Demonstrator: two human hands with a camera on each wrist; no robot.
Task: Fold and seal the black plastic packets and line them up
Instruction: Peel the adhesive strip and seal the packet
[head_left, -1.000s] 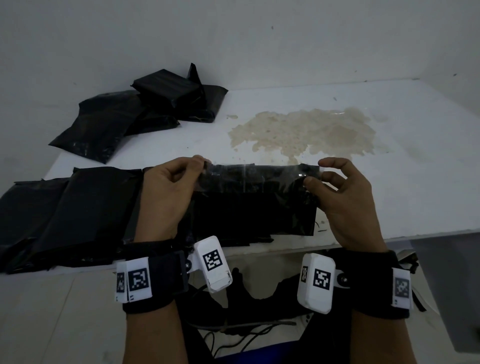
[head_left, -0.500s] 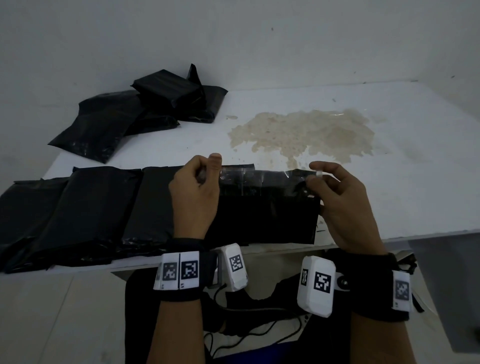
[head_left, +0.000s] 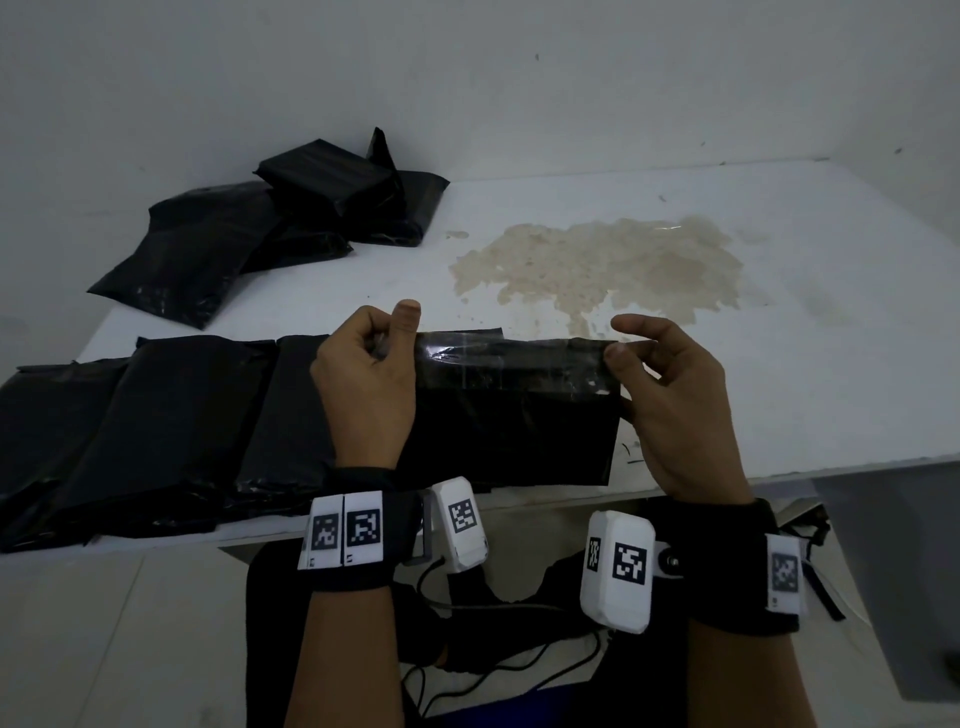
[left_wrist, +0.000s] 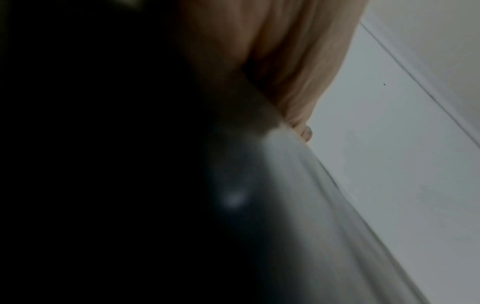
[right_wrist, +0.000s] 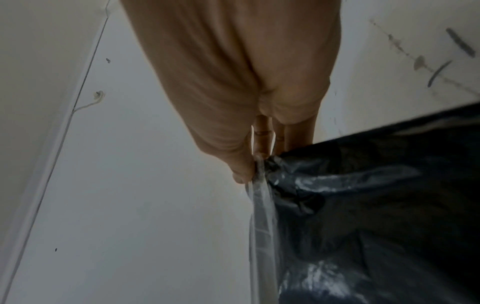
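The white desk (head_left: 779, 395) carries everything, its stained patch lying beyond my work where it cannot touch the plastic. Along the near edge to my left runs the row of finished packets (head_left: 130, 415), laid side by side and overlapping slightly so that the next one can simply join the line at its right end. At the far left corner lies the loose pile of packets (head_left: 249, 244), well apart from the row; I judge these are the ones not yet sealed, kept back there so the two lots do not mix. The packet in hand (head_left: 509, 421) lies at the desk's near edge just right of the row, its top edge lifted toward me and its glossy flap (head_left: 509, 364) stretched flat across the width. My left hand (head_left: 363, 395) has its grip curled on the left end of that flap, thumb up, pinching the plastic where it meets the row. My right hand (head_left: 675, 410) pinches the right corner between thumb and forefinger, the other fingers loosely spread above; the right wrist view shows the fingertips (right_wrist: 244, 172) closed on a thin clear strip at the bag's crumpled corner. I hold both ends so the flap stays taut and wrinkle-free, which I reckon the fold and seal need. The left wrist view is mostly dark and blurred.
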